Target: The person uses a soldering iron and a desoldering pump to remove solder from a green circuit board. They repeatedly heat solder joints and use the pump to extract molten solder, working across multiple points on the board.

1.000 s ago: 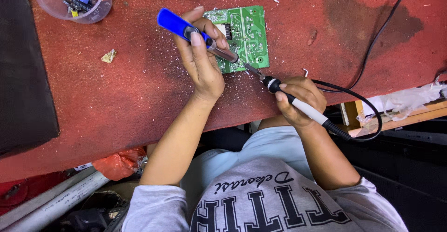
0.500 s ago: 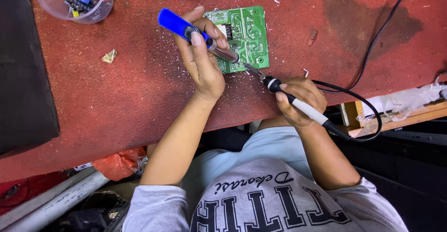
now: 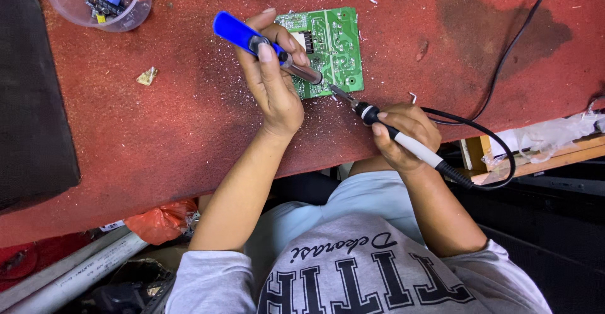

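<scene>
Stained red worktop (image 3: 157,131), cluttered workshop

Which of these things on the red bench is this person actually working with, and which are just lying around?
In use:
- green circuit board
- blue-handled desoldering pump, in the left hand
- soldering iron, in the right hand, tip at the board's edge

Lying about:
- clear plastic cup of small parts
- scrap of crumpled foil
- bent wire clipping
- dark mat

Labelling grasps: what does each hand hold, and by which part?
Left hand: blue-handled metal desoldering pump, gripped mid-barrel. Right hand: white-handled corded soldering iron, gripped at the handle's front, tip at the green circuit board.
</scene>
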